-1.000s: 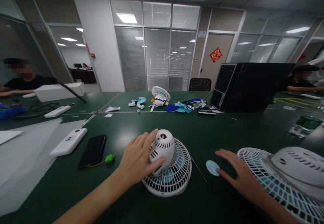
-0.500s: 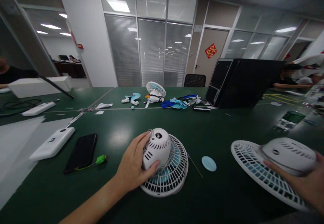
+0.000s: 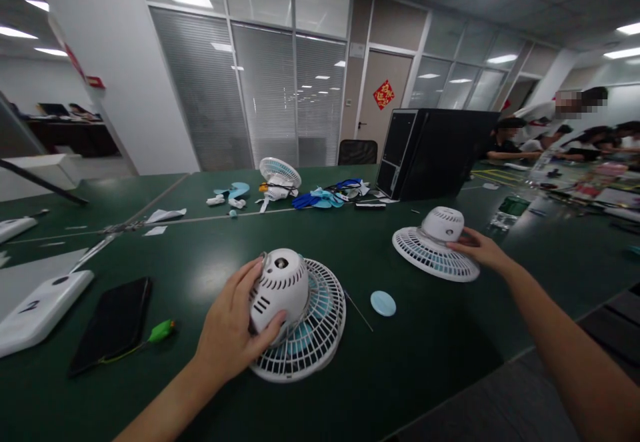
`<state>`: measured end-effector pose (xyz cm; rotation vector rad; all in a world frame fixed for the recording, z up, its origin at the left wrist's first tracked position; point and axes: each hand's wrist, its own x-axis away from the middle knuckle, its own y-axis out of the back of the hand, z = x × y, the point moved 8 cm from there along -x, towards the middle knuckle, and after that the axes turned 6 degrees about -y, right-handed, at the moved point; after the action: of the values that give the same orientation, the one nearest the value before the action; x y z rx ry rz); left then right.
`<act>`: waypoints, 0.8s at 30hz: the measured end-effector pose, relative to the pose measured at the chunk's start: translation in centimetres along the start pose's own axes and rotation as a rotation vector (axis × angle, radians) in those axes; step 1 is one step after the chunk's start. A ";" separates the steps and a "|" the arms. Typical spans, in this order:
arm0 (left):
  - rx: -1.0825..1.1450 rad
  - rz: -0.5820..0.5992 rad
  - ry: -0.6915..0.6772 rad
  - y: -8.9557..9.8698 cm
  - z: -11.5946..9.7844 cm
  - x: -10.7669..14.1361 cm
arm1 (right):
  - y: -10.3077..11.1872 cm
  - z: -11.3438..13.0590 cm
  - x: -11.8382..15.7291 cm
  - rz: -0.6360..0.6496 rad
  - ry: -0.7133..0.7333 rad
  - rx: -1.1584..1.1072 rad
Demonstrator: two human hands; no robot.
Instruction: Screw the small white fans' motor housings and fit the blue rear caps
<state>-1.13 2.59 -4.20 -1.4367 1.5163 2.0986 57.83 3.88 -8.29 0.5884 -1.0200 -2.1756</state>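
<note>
My left hand [image 3: 234, 322] is wrapped round the white motor housing of a small fan [image 3: 283, 285], which rests grille-down on the green table. Light blue blades show through its white grille. Farther off on the right, my right hand [image 3: 475, 247] grips the housing of a second, similar fan [image 3: 443, 225]; its grille also faces down, at or just above the tabletop. Between the two fans lie a light blue disc [image 3: 383, 303] and a thin screwdriver-like rod [image 3: 360, 312], neither touched by a hand.
A black phone [image 3: 113, 322], a green-tipped cable [image 3: 161, 331] and a white power strip [image 3: 45, 312] lie at left. Behind stand another fan [image 3: 280, 179], blue gloves [image 3: 320, 198] and a black computer case [image 3: 440, 152]. A clear bottle [image 3: 510, 212] is at right. People sit beyond.
My right hand has carried the second fan away from me, farther back on the table. My left hand keeps its hold on the first fan. The head view has turned right.
</note>
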 end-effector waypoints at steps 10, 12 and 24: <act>0.003 0.000 0.011 0.0 0.0 -0.1 | -4.4 4.5 -0.2 0.025 0.048 0.168; -0.003 0.000 0.015 0.0 0.0 0.0 | -5.4 5.2 1.6 0.011 0.134 0.210; -0.017 -0.004 0.006 -0.1 0.0 0.1 | -4.5 7.1 3.5 -0.062 0.401 0.440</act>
<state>-1.13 2.65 -4.39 -1.4521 1.5004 2.1111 49.32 7.11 -8.02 1.2159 -1.2666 -1.7782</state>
